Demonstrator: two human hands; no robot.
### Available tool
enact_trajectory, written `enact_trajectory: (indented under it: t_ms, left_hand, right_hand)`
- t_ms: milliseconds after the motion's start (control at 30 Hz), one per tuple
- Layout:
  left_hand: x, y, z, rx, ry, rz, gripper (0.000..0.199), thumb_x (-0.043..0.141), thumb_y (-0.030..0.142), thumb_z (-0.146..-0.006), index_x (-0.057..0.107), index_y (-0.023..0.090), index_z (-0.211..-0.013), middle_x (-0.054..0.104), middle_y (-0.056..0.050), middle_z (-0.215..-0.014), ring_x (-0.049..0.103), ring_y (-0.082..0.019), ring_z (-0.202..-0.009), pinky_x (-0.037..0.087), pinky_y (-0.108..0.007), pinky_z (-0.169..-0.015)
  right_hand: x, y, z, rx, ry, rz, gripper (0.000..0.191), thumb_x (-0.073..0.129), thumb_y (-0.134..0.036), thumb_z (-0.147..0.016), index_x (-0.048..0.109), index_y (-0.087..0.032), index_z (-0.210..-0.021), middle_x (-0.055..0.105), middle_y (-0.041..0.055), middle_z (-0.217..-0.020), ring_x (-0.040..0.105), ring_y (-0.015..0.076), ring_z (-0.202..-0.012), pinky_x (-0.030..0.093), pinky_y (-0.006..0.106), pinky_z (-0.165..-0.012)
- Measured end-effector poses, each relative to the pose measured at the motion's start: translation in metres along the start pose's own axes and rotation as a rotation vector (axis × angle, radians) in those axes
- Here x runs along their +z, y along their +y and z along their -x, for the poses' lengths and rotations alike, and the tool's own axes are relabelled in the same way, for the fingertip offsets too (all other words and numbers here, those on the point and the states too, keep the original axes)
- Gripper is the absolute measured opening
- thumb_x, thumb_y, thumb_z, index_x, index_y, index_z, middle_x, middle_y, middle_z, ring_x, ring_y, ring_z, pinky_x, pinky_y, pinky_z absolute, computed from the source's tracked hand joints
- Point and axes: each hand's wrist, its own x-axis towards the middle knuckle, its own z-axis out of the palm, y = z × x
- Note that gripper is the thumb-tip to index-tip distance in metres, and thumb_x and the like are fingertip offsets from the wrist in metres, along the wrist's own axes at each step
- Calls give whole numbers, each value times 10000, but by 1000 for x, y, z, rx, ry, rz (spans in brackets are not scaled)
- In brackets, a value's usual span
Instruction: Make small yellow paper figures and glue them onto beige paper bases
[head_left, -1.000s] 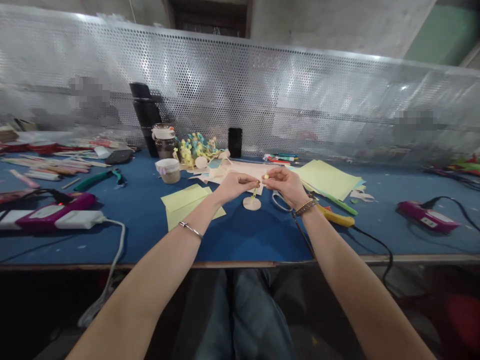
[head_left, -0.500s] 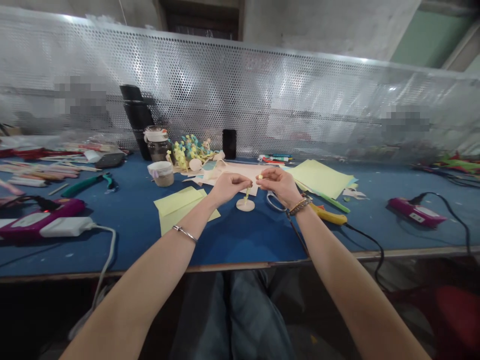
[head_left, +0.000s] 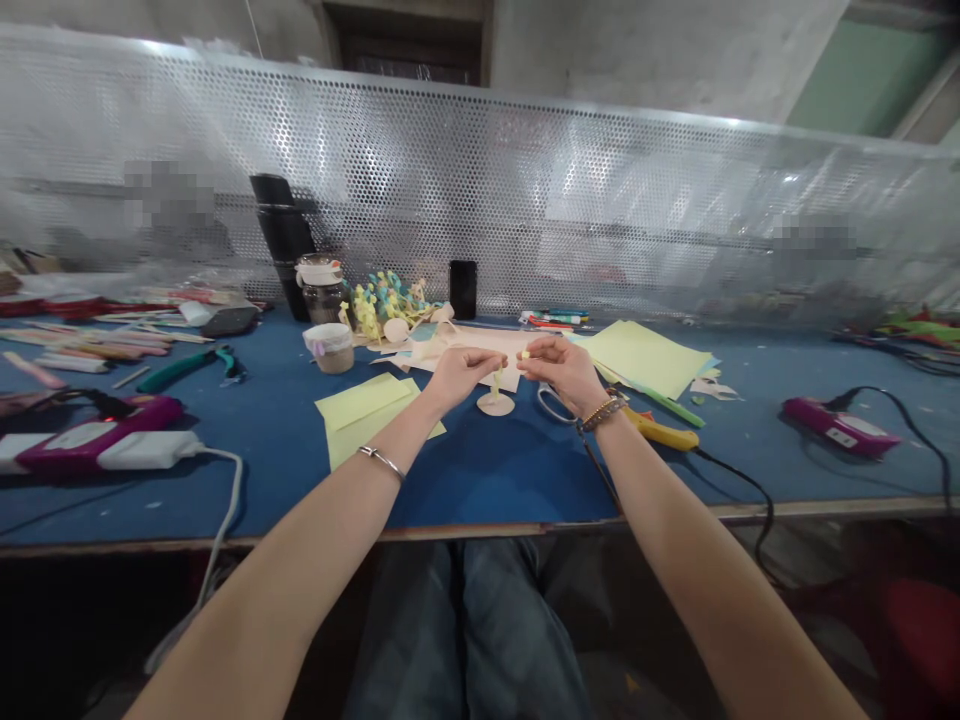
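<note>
Near the middle of the frame, I am working with my 2 hands close together but apart. My left hand [head_left: 461,375] is pinching the top of a thin yellow-green stem [head_left: 496,382], its fingertips closing narrowly. The stem is standing upright on a round pale disc [head_left: 495,404], which is sitting just below my fingers, at the center of the frame. My right hand [head_left: 559,368] is gripping a tiny pale yellow piece [head_left: 525,355] between thumb and finger, just to the right of the stem; I cannot tell its exact shape.

Left of center, folded yellow paper [head_left: 358,408] is lying partly behind my left forearm. Beside my right wrist, a looped handle [head_left: 555,405] is showing, and a yellow tool [head_left: 664,432] with a black cord is resting to its right. A green strip [head_left: 675,408] is lying just above that tool, below a pile of yellow sheets [head_left: 649,355].

Behind my hands, pale pink paper [head_left: 480,345] is spreading across the blue tabletop [head_left: 465,480]. A black phone [head_left: 463,290] is standing upright against the perforated screen [head_left: 480,180]. In the upper left, a dark bottle [head_left: 283,240] is standing behind a lidded jar [head_left: 322,295], and a small cup [head_left: 330,350] is sitting in front. To their right, yellow and blue paper flowers [head_left: 382,305] are clustering. At the left, green-handled pliers [head_left: 184,370] are lying above a purple power strip [head_left: 97,435].
</note>
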Motion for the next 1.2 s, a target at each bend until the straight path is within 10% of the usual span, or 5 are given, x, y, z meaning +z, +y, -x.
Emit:
enact_trajectory:
  t_ms: [800,1200]
  left_hand:
    - [-17,11,2,-188,-243,143,161,680,199,-638,685,135,-785,692,-59,-803,623,-143,-758,476,-312,-791]
    - [-4,9,2,-138,-39,169,216,709,233,-639,665,126,-821,690,-63,-797,625,-141,-739,497,-307,-748]
  right_hand:
    - [0,1,-1,-4,-7,-30,338,790,-260,-527,602,-174,-794,661,22,-794,625,149,-758,536,288,-660]
    - [1,0,0,0,-23,-35,349,799,-282,-515,600,-182,-783,660,24,-798,635,164,-778,525,305,-693]
